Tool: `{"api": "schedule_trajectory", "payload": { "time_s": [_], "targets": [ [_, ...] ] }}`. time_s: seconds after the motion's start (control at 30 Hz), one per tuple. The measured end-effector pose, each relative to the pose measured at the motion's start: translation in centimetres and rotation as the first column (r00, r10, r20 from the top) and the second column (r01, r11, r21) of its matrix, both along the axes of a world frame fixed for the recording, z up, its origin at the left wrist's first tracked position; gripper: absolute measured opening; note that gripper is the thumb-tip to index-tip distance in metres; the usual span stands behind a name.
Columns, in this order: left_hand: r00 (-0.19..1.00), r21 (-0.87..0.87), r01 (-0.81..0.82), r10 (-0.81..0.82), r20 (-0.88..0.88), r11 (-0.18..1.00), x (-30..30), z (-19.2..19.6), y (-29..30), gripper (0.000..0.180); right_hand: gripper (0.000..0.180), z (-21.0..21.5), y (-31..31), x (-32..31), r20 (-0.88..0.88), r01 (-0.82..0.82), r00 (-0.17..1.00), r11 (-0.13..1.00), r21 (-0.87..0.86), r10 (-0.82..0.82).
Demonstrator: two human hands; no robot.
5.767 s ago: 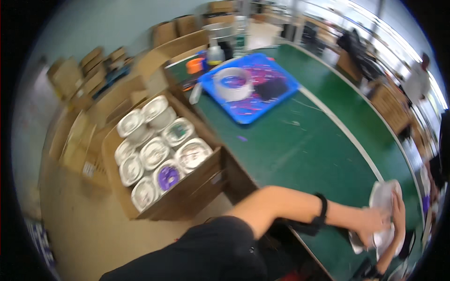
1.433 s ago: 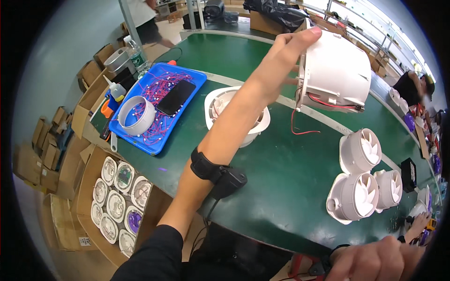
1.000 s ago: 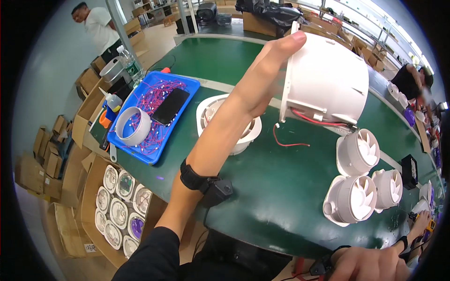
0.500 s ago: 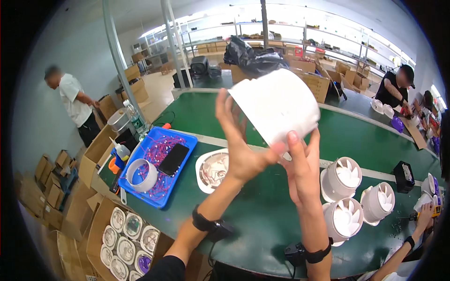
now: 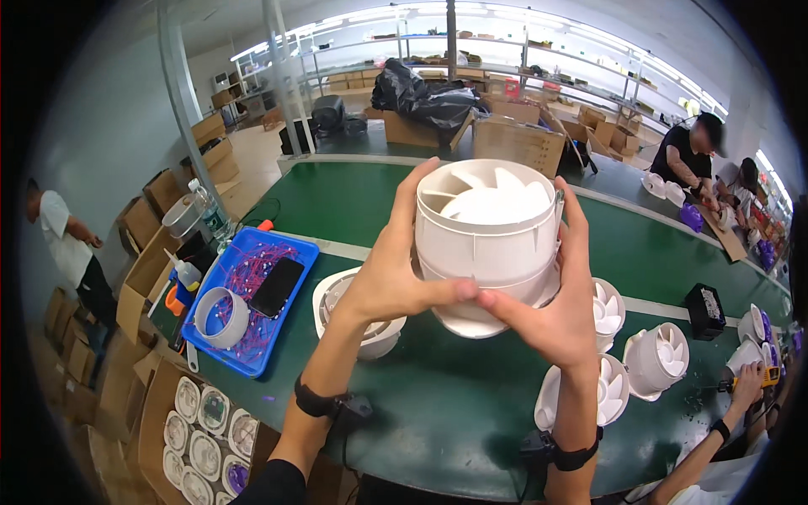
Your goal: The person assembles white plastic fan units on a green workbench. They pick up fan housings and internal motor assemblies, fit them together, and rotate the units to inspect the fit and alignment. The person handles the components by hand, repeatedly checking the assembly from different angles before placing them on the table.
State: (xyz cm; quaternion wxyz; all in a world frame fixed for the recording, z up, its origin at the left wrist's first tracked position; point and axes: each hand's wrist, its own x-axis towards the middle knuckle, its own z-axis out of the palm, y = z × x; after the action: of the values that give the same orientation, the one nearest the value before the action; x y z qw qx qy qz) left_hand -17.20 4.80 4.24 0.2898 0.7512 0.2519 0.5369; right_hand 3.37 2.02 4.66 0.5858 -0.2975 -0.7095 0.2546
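Note:
Between my two hands I hold a white plastic duct fan (image 5: 488, 240) above the green bench, its bladed end facing up. My left hand (image 5: 400, 261) wraps its left side, and my right hand (image 5: 555, 303) grips the right side; both thumbs press on the front near the base flange. Below my left forearm, a white fan housing (image 5: 383, 337) sits on the bench, partly hidden. Several like fans stand to the right, among them a fan (image 5: 658, 360) with its blades showing and a fan (image 5: 610, 396) partly behind my right wrist.
A blue tray (image 5: 261, 358) on the left holds red-purple wires, a black phone (image 5: 278, 286) and a white ring (image 5: 222, 317). An open carton (image 5: 156, 421) of white housings stands lower left. A black box (image 5: 704, 311) and a co-worker's hand (image 5: 747, 383) with a yellow tool are right.
The fan has been turned from its tilted, plain-walled side to blades up, and both hands have shifted their grip around it. My view has swung slightly right.

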Motion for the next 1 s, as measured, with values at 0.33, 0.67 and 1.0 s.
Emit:
{"api": "schedule_trajectory", "payload": {
  "time_s": [0.33, 0.67, 1.0],
  "targets": [
    [0.976, -0.126, -0.111, 0.132, 0.172, 0.986, 1.4, -0.6, -0.1, 0.070, 0.113, -0.9, 0.5, -0.8, 0.064, 0.030, 0.998, 0.999, -0.013, -0.029],
    [0.970, -0.197, -0.185, 0.212, 0.123, 0.963, 2.4, -0.3, -1.3, 0.065, 0.102, -0.7, 0.0, -1.0, -0.036, 0.100, 0.994, 0.990, -0.100, -0.104],
    [0.975, -0.217, -0.182, 0.205, 0.090, 0.959, 2.1, -0.5, -1.2, 0.066, 0.094, -0.9, 0.0, -1.5, -0.031, 0.132, 0.990, 0.983, -0.130, -0.137]
  ]
}}
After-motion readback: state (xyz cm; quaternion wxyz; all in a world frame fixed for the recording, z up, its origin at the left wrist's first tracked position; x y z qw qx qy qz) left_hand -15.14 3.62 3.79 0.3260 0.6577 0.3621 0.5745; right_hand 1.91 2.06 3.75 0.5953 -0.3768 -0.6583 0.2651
